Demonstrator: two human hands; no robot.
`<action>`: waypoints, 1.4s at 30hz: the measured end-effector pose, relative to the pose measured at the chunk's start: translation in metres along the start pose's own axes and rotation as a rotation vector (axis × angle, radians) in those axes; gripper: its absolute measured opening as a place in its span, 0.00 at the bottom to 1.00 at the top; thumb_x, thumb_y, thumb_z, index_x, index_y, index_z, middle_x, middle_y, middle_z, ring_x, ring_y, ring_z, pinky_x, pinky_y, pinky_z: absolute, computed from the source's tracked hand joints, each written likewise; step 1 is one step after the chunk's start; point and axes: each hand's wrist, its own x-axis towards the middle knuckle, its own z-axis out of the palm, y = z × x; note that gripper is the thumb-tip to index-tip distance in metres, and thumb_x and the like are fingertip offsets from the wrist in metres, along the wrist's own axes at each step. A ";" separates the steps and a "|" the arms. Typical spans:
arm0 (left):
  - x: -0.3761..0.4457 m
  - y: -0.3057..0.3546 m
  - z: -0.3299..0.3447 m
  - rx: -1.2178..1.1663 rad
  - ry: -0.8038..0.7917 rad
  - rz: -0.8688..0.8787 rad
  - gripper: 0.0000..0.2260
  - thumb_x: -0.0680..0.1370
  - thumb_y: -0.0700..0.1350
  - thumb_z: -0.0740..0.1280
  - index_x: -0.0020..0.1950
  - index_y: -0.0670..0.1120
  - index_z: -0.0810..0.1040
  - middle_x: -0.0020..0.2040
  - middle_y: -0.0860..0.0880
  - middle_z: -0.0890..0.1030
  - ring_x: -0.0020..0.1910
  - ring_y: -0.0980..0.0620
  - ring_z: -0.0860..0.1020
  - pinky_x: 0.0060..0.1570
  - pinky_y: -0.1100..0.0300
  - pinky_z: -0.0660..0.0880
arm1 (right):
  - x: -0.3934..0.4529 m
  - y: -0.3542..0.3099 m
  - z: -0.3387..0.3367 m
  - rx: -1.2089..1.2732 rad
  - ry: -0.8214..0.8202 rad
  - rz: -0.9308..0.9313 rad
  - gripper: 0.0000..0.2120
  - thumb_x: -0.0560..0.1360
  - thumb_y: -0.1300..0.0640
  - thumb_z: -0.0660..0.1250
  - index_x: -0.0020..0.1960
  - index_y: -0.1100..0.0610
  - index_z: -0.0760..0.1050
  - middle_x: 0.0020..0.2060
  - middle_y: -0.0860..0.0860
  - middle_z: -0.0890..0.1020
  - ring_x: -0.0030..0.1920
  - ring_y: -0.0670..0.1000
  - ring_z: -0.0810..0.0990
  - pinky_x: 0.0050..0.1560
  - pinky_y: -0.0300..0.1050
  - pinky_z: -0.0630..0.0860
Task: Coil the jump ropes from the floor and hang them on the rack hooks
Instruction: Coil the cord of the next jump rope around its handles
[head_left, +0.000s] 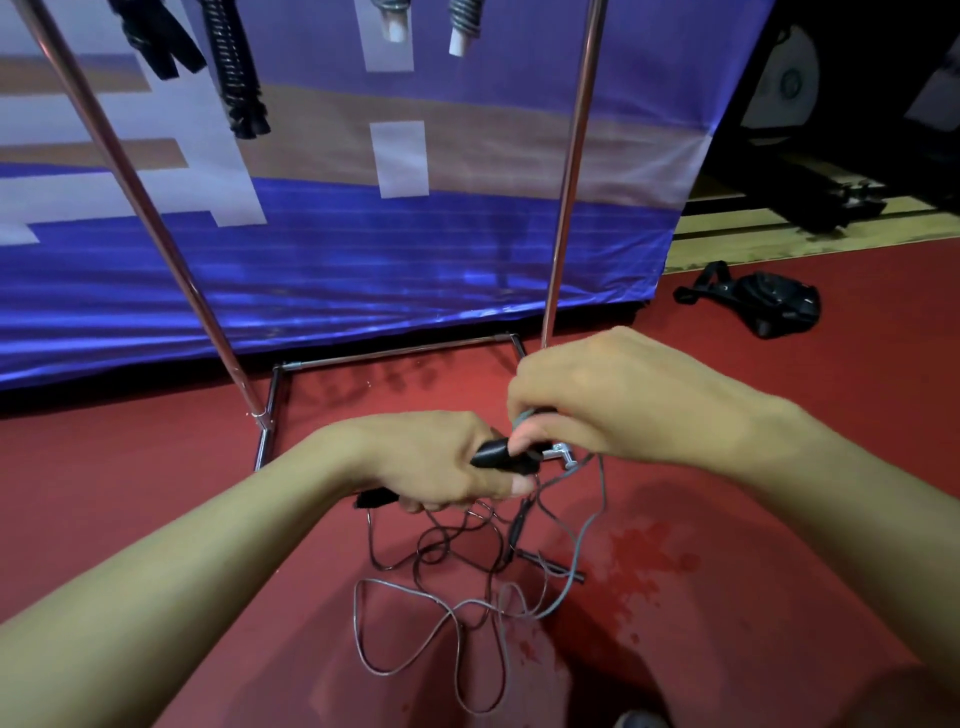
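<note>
Mid-frame, your left hand (441, 462) grips the black handle (501, 453); your right hand (597, 400) pinches the cord. The jump rope (457, 608) sprawls on the floor below. Coiling has barely begun: gather loops next.

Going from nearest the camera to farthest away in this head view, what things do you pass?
Loose rope loops on the floor → left hand holding the black handles → rack's base bar → blue banner.
</note>
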 end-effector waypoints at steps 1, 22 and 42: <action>-0.001 0.003 0.003 0.047 -0.002 0.049 0.22 0.81 0.60 0.68 0.32 0.50 0.69 0.24 0.54 0.68 0.24 0.52 0.67 0.28 0.62 0.68 | 0.005 -0.002 0.001 0.040 0.025 0.032 0.11 0.76 0.40 0.70 0.44 0.47 0.80 0.38 0.42 0.81 0.41 0.43 0.79 0.40 0.43 0.73; -0.005 -0.019 -0.020 -0.045 0.529 0.116 0.11 0.81 0.45 0.71 0.46 0.57 0.70 0.35 0.58 0.74 0.31 0.67 0.73 0.35 0.72 0.68 | -0.008 -0.014 0.048 0.133 0.084 0.265 0.03 0.84 0.49 0.59 0.55 0.47 0.65 0.32 0.45 0.72 0.36 0.52 0.74 0.40 0.51 0.70; -0.003 -0.014 -0.008 0.005 -0.102 -0.140 0.08 0.80 0.48 0.71 0.55 0.48 0.76 0.34 0.51 0.74 0.26 0.54 0.70 0.25 0.63 0.70 | -0.008 -0.019 0.026 -0.471 -0.022 -0.159 0.08 0.83 0.44 0.58 0.51 0.45 0.73 0.44 0.45 0.75 0.43 0.51 0.78 0.34 0.48 0.69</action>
